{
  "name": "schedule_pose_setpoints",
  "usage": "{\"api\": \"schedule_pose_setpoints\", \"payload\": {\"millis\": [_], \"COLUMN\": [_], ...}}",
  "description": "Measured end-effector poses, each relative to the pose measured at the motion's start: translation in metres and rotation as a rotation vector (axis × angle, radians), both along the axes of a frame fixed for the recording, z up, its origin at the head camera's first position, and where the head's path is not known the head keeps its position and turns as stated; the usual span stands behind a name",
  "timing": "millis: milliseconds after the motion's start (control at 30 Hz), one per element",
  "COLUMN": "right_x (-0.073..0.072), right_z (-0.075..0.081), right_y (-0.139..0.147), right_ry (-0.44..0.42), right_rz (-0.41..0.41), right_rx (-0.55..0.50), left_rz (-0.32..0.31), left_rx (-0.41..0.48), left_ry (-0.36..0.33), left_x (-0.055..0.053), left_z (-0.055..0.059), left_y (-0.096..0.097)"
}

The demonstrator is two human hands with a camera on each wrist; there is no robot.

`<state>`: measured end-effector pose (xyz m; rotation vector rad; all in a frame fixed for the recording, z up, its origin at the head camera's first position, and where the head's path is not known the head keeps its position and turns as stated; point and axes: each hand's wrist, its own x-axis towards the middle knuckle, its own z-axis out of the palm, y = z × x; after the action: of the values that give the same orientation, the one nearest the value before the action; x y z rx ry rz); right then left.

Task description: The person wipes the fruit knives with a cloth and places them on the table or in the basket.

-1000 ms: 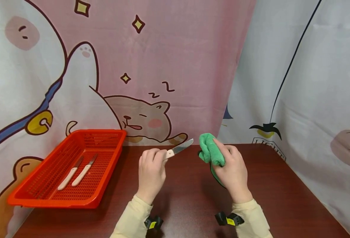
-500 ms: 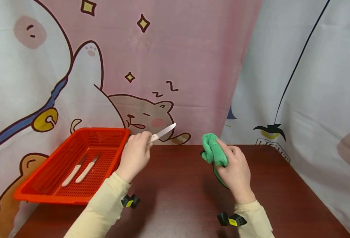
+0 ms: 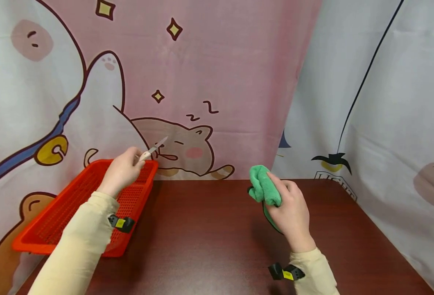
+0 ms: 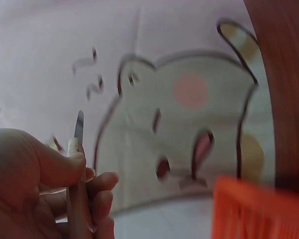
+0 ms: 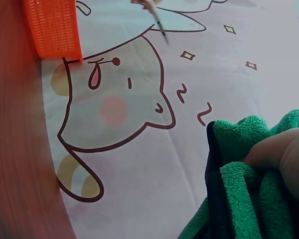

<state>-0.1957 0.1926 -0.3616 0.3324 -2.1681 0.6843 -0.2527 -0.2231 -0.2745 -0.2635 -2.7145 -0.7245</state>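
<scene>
A knife (image 3: 151,150) with a cream handle is held by my left hand (image 3: 120,174), its blade pointing up and away to the right. This hand hovers above the red plastic basket (image 3: 132,229) at the left. In the left wrist view, thumb and fingers wrap the knife's handle (image 4: 77,199). My right hand (image 3: 290,213) grips a folded green towel (image 3: 264,186) with a dark edge, raised above the table's right half. The two knives seen in the basket earlier are hidden behind my left hand and sleeve.
The dark red-brown table (image 3: 202,237) lies under both hands. Behind it hangs a pink and white cartoon curtain (image 3: 239,82). Another light curtain (image 3: 397,143) runs along the right side. The basket stands at the table's left edge.
My left hand has carried the knife leftward from the table's middle to above the basket. My right hand with the towel has stayed almost still.
</scene>
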Motion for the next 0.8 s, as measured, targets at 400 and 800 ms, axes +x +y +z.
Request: {"api": "schedule_pose_setpoints", "payload": {"millis": [400, 800], "right_x": [0.002, -0.001], "right_z": [0.0, -0.002], "right_y": [0.001, 0.002], "right_ry": [-0.029, -0.003], "right_rz": [-0.015, 0.001], "right_rx": [-0.011, 0.003], "left_rz": [0.068, 0.098], "left_rx": [0.003, 0.013], "left_ry": [-0.196, -0.336], "left_x": [-0.026, -0.036], "left_z": [-0.034, -0.082], "left_y": [-0.071, -0.107]}}
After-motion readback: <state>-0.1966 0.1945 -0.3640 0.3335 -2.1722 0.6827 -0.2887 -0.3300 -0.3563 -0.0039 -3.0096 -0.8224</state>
